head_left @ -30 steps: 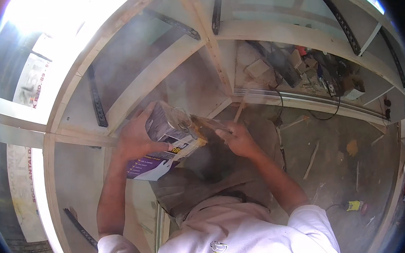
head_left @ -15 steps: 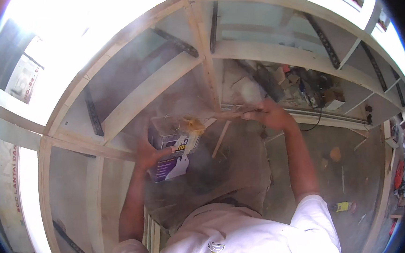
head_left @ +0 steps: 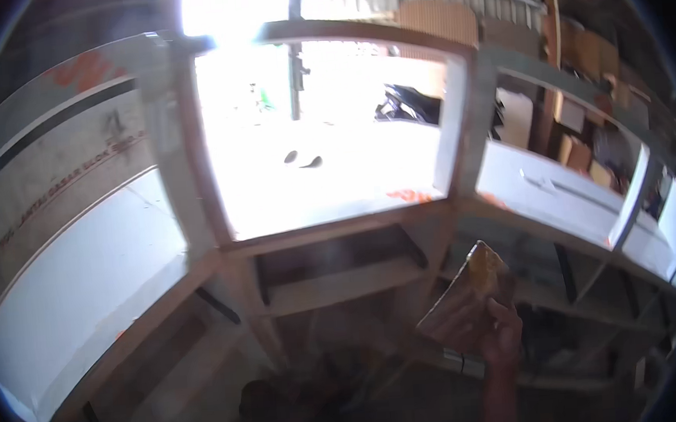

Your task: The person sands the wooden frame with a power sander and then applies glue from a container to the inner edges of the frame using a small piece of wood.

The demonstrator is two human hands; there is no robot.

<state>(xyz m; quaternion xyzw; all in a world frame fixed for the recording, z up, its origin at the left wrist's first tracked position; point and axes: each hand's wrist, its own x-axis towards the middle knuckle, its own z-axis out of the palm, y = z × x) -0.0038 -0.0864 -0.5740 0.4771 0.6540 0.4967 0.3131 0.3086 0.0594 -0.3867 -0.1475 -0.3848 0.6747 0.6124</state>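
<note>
My right hand (head_left: 505, 331) is raised at the lower right of the head view, closed around the lower right edge of a thin, flat, brownish board scrap (head_left: 450, 305). A wet-looking yellow smear (head_left: 482, 270), like glue, covers the scrap's upper corner. The scrap is held up tilted, in front of the shelf frame. My left hand cannot be made out. At the bottom centre a dark round shape (head_left: 261, 398) is too dim to name.
A wooden frame (head_left: 332, 240) with open shelves (head_left: 335, 286) curves around me. White panel tops (head_left: 92, 283) lie left and right. Past the bright opening stand a motorbike (head_left: 413, 105) and a pair of sandals (head_left: 303, 160). Boards (head_left: 577, 49) lean at the back right.
The view has swung up toward the bright opening. The purple-and-white tin under my left hand is no longer discernible. My right hand now holds the yellow-smeared scrap raised, away from the tin's top.
</note>
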